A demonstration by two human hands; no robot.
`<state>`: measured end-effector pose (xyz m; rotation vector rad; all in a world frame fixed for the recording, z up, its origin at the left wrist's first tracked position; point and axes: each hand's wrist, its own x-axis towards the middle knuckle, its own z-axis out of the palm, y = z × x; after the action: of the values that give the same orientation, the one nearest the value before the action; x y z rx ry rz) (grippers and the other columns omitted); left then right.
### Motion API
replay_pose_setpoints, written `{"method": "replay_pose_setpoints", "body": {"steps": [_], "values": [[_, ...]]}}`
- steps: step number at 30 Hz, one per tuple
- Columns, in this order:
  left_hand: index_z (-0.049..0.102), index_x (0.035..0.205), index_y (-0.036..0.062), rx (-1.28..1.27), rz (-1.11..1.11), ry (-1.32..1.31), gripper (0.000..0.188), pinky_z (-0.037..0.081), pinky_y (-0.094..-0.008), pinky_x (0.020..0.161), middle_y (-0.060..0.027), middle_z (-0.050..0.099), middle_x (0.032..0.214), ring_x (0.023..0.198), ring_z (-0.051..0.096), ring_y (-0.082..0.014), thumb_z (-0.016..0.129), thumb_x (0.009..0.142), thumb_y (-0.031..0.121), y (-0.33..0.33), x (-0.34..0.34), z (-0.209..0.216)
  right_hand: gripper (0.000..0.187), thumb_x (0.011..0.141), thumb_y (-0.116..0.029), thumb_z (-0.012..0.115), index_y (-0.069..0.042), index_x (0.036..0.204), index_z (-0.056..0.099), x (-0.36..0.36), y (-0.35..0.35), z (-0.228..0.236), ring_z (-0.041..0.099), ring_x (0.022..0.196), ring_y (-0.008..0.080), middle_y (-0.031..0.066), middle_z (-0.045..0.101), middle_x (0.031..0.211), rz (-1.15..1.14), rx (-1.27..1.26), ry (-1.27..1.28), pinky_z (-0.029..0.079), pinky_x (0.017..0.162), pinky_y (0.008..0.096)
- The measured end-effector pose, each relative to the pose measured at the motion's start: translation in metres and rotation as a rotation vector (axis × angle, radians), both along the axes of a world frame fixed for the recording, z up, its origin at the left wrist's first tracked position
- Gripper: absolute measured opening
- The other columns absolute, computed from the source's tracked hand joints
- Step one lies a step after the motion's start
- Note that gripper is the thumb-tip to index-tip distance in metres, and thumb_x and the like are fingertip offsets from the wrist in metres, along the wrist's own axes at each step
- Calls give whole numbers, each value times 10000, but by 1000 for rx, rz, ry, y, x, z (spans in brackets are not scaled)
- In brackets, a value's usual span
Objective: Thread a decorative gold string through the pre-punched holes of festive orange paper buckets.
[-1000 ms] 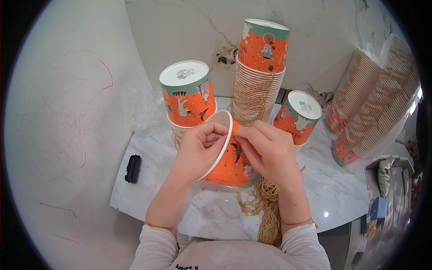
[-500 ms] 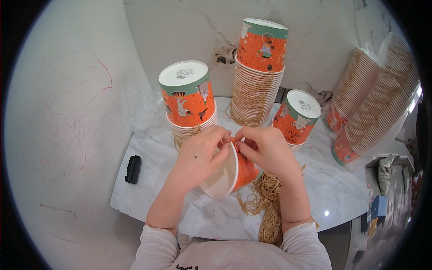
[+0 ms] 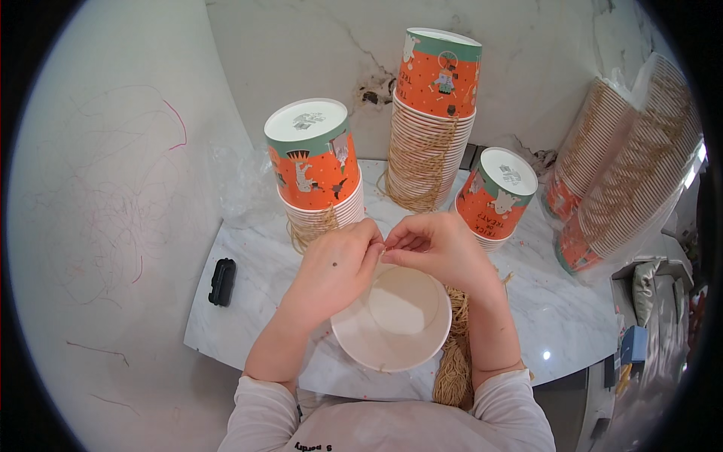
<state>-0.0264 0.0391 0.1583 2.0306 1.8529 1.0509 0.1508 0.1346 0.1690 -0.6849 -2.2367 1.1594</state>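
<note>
A paper bucket (image 3: 407, 301) with a white inside stands mouth-up on the table before me, its far rim under my fingers. My left hand (image 3: 339, 260) is closed in a pinch at that rim. Fingertip to fingertip with it, my right hand (image 3: 433, 245) pinches too. A small tan bit, seemingly cord, shows between the fingertips; most of it is hidden. Beside the bucket, partly under my right forearm, lies a hank of tan cord (image 3: 454, 369).
Upside-down orange buckets stand in a left stack (image 3: 312, 173), a tall middle stack (image 3: 433, 143) and a short right stack (image 3: 497, 196). Bagged stacks (image 3: 633, 173) lean at the far right. A black case (image 3: 222, 282) lies near the table's left edge, by the white wall (image 3: 128, 226).
The bucket has turned from lying tilted on its side to mouth-up, showing its inside. My fingertips moved slightly down and left, and stay pinched together at the rim.
</note>
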Motion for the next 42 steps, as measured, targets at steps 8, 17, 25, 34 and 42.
{"method": "replay_pose_setpoints", "body": {"steps": [8,17,25,34,42], "values": [[611,1010,-8,-67,-54,-50,149,503,-490,748,-202,683,975,878,663,-406,596,940,122,5,0,-2,128,800,-109,761,-5,870,738,1,5,-7,729,688,228,124,725,727,-51,133,-83,568,670,333],[659,1126,-13,-332,-417,-191,288,527,-348,758,-101,687,974,825,661,-218,678,921,188,33,-41,-21,97,784,-106,727,-45,858,717,1,10,-9,702,682,255,108,701,732,52,291,-79,543,645,345],[696,1052,-5,-605,-488,-463,255,523,-280,688,-44,694,901,787,637,-115,738,908,201,36,-48,-17,94,802,-27,726,16,883,706,8,20,-2,695,721,151,78,715,795,297,223,-134,562,695,284],[710,1058,-18,-535,-565,-418,243,515,-289,725,-45,718,865,798,646,-119,651,936,185,41,-38,-27,103,801,-23,719,15,897,713,12,19,4,680,733,144,73,708,797,340,177,-107,560,709,282],[681,1086,-9,-437,-474,-300,253,514,-288,768,-64,711,916,880,648,-114,629,1000,223,39,-35,-23,116,774,-25,716,8,884,700,14,22,-3,686,716,187,91,706,783,267,196,-65,552,690,299]]}}
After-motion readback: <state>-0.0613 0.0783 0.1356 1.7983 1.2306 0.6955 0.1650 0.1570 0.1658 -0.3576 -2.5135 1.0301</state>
